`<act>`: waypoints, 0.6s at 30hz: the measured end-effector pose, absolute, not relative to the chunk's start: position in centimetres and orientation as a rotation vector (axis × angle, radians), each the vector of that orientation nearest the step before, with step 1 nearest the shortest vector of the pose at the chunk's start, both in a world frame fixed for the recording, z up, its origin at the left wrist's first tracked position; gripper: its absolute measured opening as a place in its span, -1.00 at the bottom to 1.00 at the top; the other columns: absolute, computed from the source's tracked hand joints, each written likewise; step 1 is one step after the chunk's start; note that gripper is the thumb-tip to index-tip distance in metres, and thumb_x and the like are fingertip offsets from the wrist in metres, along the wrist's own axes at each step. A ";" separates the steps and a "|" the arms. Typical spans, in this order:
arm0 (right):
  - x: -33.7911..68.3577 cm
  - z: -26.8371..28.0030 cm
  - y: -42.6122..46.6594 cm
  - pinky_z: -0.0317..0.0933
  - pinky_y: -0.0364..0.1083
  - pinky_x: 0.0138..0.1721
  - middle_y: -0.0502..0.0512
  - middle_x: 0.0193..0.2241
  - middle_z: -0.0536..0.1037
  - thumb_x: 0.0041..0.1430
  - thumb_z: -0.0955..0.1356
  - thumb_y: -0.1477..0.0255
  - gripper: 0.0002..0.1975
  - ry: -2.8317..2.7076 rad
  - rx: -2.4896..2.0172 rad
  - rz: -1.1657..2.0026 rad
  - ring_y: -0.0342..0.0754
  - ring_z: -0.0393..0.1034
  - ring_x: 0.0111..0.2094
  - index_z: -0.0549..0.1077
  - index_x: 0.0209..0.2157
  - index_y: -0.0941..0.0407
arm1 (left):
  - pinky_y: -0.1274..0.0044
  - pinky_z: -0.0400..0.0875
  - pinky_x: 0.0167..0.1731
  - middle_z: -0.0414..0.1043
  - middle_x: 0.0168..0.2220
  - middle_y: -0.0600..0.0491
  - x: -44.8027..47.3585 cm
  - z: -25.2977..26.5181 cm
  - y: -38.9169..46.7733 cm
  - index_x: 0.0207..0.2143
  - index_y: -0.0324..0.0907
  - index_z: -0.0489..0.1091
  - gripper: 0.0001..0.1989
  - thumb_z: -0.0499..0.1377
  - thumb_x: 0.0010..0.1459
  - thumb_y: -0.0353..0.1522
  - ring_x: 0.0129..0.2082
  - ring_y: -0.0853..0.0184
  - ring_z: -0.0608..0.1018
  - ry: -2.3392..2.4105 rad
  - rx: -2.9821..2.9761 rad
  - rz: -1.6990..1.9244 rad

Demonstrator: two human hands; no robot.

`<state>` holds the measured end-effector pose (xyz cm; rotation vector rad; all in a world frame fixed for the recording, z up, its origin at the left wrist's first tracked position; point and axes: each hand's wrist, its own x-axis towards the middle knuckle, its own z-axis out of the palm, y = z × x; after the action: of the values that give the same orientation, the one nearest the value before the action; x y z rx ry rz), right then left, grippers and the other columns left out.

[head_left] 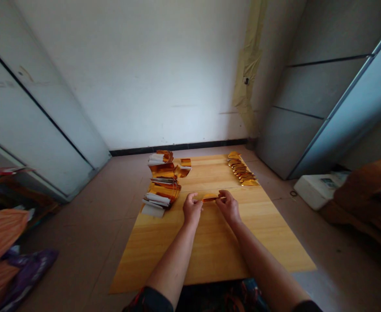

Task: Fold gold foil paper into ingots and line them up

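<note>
Over the middle of the wooden table, a small piece of gold foil paper, partly folded, is stretched between my two hands. My left hand pinches its left end with thumb and fingers. At its right end, my right hand grips it the same way. Loose stacks of gold foil paper with pale backs lie along the table's left side, some sheets curling. On the far right sits a row of folded gold paper pieces, packed closely against each other.
A white wall stands behind the table. To the right are a grey refrigerator, a white foam box and a wooden chair. White cabinets and an orange cloth are on the left.
</note>
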<state>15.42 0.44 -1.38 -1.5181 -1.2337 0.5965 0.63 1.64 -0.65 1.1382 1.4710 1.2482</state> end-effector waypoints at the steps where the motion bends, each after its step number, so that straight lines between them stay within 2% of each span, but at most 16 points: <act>1: 15.6 -1.3 0.3 0.27 -0.14 -0.46 0.05 -0.38 0.51 -0.14 0.32 0.30 -0.65 -1.166 -1.528 0.635 -0.12 0.38 -0.52 0.39 -0.25 0.13 | 0.66 0.24 -0.66 0.27 -0.63 0.25 0.8 -0.6 1.7 -0.19 -0.21 0.31 -0.65 0.13 -0.13 -0.47 -0.71 0.48 0.37 1.447 1.104 1.261; 4: 16.3 -1.0 -0.4 0.25 -0.16 -0.53 0.01 -0.45 0.50 -0.21 0.37 0.29 -0.61 -0.956 -1.499 0.778 -0.11 0.38 -0.55 0.35 -0.26 0.13 | 0.68 0.23 -0.67 0.26 -0.64 0.27 1.5 -0.6 1.6 -0.19 -0.21 0.31 -0.63 0.15 -0.15 -0.46 -0.72 0.51 0.36 1.386 1.062 1.295; 8: 16.3 -0.4 -1.7 0.23 -0.19 -0.60 -0.05 -0.62 0.45 -0.26 0.40 0.32 -0.69 -0.687 -1.389 1.019 -0.12 0.36 -0.60 0.33 -0.41 0.12 | 0.69 0.21 -0.67 0.26 -0.63 0.27 2.6 -0.4 1.3 -0.17 -0.21 0.30 -0.61 0.18 -0.15 -0.41 -0.71 0.52 0.37 1.344 1.027 1.333; 11: 15.7 0.2 -2.3 0.20 -0.21 -0.63 -0.04 -0.62 0.46 -0.28 0.40 0.32 -0.75 -0.621 -1.343 1.146 -0.16 0.34 -0.62 0.35 -0.50 0.14 | 0.68 0.25 -0.65 0.26 -0.62 0.27 3.4 -0.3 0.9 -0.15 -0.21 0.28 -0.61 0.17 -0.12 -0.39 -0.69 0.51 0.38 1.327 1.030 1.338; 18: 16.0 0.5 -1.9 0.21 -0.22 -0.65 -0.09 -0.63 0.43 -0.32 0.44 0.32 -0.69 -0.518 -1.257 1.103 -0.19 0.32 -0.65 0.32 -0.48 0.13 | 0.66 0.32 -0.59 0.29 -0.58 0.23 4.0 -0.5 0.6 -0.12 -0.21 0.26 -0.64 0.13 -0.04 -0.43 -0.64 0.50 0.39 1.307 1.170 1.341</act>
<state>15.98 -1.92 0.49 -1.2574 -0.5179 1.1025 4.04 0.64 -0.51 1.1697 1.3069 1.3406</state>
